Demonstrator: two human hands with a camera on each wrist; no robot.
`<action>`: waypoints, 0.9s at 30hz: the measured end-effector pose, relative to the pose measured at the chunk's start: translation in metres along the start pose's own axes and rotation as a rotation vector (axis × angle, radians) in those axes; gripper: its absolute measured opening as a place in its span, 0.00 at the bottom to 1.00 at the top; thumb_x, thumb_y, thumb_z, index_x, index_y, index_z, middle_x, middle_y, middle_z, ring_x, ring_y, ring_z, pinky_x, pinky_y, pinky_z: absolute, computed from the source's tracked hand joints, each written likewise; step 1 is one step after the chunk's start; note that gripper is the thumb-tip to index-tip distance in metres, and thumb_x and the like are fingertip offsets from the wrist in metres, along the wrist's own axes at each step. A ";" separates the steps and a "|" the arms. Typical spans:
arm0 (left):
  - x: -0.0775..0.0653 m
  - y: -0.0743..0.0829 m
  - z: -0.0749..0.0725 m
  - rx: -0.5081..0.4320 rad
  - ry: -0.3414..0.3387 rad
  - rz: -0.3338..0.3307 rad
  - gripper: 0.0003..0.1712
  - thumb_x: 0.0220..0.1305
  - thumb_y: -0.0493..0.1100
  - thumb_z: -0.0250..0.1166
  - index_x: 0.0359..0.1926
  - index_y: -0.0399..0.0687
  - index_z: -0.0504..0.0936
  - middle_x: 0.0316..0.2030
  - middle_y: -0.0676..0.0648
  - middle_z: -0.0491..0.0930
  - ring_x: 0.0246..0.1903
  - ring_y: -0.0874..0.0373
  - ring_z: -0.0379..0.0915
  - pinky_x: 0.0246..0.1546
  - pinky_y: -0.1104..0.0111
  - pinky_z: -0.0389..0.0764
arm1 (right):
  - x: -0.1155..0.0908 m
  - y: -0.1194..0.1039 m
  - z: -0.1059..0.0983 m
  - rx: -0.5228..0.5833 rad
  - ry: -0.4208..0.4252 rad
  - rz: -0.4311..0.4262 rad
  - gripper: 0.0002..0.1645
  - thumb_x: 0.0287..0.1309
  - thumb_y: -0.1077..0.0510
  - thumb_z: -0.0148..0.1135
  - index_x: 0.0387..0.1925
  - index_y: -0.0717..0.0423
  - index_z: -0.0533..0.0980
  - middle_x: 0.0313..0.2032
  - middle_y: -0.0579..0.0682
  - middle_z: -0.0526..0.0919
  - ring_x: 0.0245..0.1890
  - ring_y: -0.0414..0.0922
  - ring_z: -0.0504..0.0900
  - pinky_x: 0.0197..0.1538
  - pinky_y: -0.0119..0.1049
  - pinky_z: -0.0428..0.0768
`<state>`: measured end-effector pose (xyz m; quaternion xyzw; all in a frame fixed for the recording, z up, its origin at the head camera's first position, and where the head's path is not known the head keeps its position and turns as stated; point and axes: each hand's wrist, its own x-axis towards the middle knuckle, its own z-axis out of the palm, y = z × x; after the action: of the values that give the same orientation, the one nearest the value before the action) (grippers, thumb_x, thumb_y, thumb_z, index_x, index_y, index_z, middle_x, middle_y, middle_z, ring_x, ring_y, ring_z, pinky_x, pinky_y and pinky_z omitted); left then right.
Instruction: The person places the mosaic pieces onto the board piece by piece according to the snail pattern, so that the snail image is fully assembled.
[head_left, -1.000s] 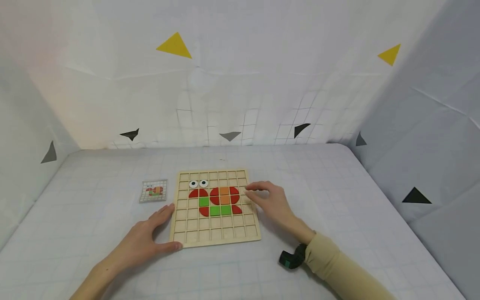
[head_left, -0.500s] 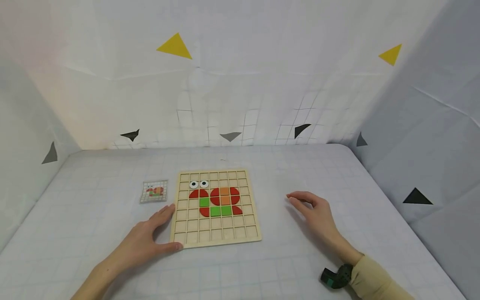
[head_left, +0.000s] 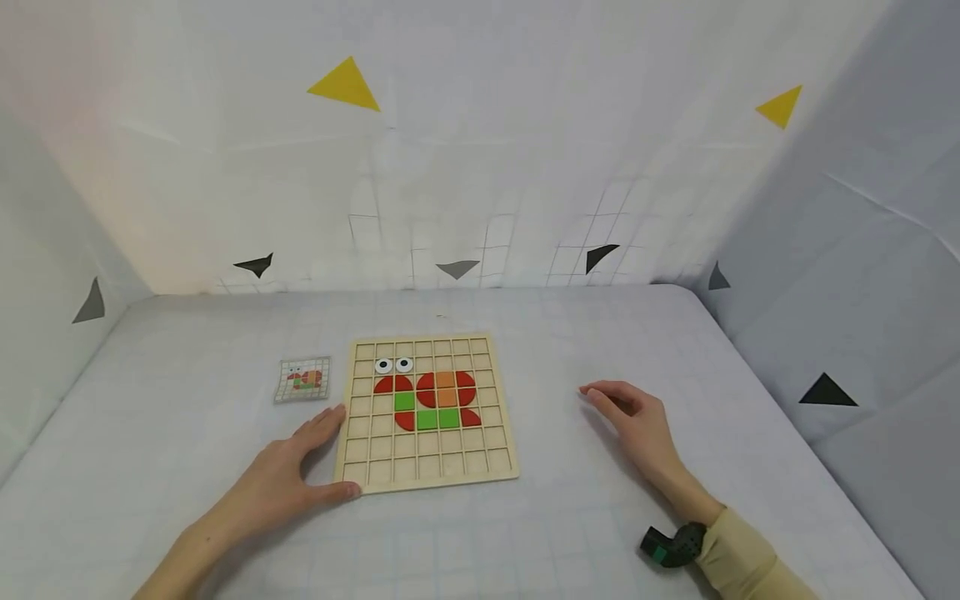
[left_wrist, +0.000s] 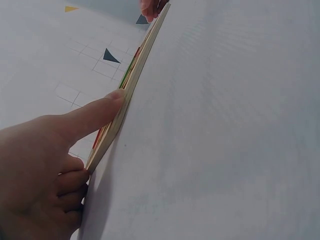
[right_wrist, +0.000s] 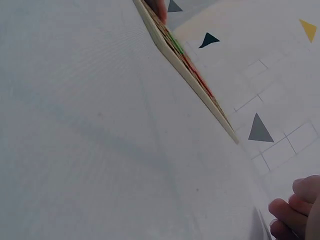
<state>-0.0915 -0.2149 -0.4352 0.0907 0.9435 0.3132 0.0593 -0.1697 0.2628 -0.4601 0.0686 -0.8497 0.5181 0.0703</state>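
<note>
A square wooden grid board [head_left: 427, 462] lies flat on the table. In its cells sit two round eye pieces [head_left: 393, 365], red rounded pieces [head_left: 393, 384], green squares [head_left: 427, 419] and orange squares [head_left: 446, 388], forming a snail-like picture. My left hand [head_left: 281, 475] rests at the board's near left corner, its thumb on the front edge and its fingertips against the left side. The left wrist view shows that thumb on the board's edge [left_wrist: 142, 62]. To the right of the board, my right hand [head_left: 637, 421] rests on the table with loosely bent fingers and nothing visible in them.
Left of the board lies a small card [head_left: 303, 380] printed with a similar coloured picture on a grid. A black device [head_left: 673, 546] is worn on my right wrist. White sheets with triangle markers [head_left: 347, 85] surround the white table [head_left: 465, 550] at the back and sides.
My right hand has moved from the board's right edge out to the right and now stays there. The left hand and the board's pieces keep their places; the head view shifts slightly.
</note>
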 end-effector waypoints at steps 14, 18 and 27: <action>0.002 0.001 0.003 0.001 -0.012 -0.011 0.63 0.44 0.76 0.71 0.77 0.55 0.61 0.75 0.46 0.60 0.74 0.39 0.54 0.66 0.36 0.62 | -0.001 0.002 -0.005 0.008 -0.019 0.004 0.17 0.67 0.46 0.62 0.50 0.50 0.83 0.49 0.49 0.87 0.51 0.34 0.81 0.51 0.19 0.77; 0.003 0.002 0.002 -0.001 -0.021 -0.019 0.64 0.43 0.76 0.71 0.77 0.54 0.60 0.75 0.45 0.60 0.74 0.39 0.54 0.66 0.35 0.61 | -0.001 0.003 -0.003 0.010 -0.015 0.004 0.17 0.67 0.46 0.63 0.50 0.49 0.83 0.49 0.48 0.87 0.51 0.34 0.81 0.52 0.20 0.77; 0.001 -0.001 0.002 -0.036 0.006 -0.018 0.59 0.47 0.75 0.71 0.76 0.55 0.63 0.74 0.46 0.64 0.73 0.40 0.57 0.67 0.40 0.64 | -0.003 -0.003 -0.001 -0.109 0.027 -0.014 0.18 0.68 0.44 0.62 0.54 0.45 0.82 0.53 0.45 0.85 0.55 0.39 0.79 0.57 0.29 0.76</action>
<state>-0.0920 -0.2141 -0.4375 0.0804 0.9387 0.3297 0.0609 -0.1666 0.2620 -0.4575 0.0638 -0.8751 0.4713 0.0891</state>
